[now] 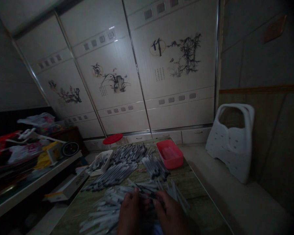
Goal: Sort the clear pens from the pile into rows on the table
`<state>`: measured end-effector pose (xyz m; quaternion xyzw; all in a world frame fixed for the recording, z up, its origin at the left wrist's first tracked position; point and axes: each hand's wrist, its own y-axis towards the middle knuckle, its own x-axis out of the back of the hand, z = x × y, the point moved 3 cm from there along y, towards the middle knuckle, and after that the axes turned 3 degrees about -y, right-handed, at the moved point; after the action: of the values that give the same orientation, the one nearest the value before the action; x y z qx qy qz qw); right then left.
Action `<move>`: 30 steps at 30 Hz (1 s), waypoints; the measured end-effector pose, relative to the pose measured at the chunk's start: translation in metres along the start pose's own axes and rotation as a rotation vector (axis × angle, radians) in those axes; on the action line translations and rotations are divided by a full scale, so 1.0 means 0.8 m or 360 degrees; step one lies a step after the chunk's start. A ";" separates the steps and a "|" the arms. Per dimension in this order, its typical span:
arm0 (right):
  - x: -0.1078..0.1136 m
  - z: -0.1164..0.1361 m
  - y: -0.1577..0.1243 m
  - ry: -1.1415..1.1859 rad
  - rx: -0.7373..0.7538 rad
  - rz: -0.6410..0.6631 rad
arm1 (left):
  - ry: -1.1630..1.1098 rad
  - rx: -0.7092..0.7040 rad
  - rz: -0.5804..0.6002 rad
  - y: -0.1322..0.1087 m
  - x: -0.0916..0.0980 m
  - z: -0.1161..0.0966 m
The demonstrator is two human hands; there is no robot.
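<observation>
Fingers [136,195] of the left hand [130,213] and right hand [171,215] pinch thin pen refills [145,191].

I'm in a room of a home: sliding wardrobe doors [137,71] painted with ink bamboo and orchids fill the wall ahead, a white plastic stool [231,142] leans just right of them, and a shelf [36,176] heaped with household bags stands left of them

Slim grey plastic sticks [112,176] with smooth finish, matt red plastic tray [170,156], glossy printed bench [198,199], white moulded plastic stool [235,163], smooth glossy wall panels [112,75], thin shiny metal strips [136,65]
</observation>
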<state>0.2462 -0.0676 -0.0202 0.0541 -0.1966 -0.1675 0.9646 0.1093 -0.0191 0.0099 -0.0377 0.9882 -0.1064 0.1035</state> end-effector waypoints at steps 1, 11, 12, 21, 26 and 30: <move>-0.001 0.001 0.000 -0.0007 0.0018 0.0055 | 0.0021 -0.0004 0.0067 0.000 -0.001 0.003; 0.042 0.009 -0.005 -0.0303 0.0023 0.0102 | 0.0042 -0.0205 -0.0276 0.020 0.036 -0.019; 0.046 0.008 -0.005 -0.0331 0.0022 0.0088 | 0.0043 -0.0236 -0.0356 0.023 0.044 -0.024; 0.036 -0.019 0.005 -0.0234 -0.0016 -0.0071 | 0.0210 -0.0373 -0.0314 0.025 0.052 -0.032; 0.053 -0.020 0.009 0.0023 -0.0224 -0.0226 | 0.0535 -0.0527 -0.0019 0.026 0.029 -0.026; 0.067 -0.022 0.013 0.0141 -0.0296 -0.0338 | 0.1127 -0.0829 0.0213 0.023 0.009 -0.027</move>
<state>0.3031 -0.0756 -0.0149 -0.0077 -0.1307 -0.2837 0.9499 0.0970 0.0023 0.0252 0.0404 0.9569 0.1465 -0.2476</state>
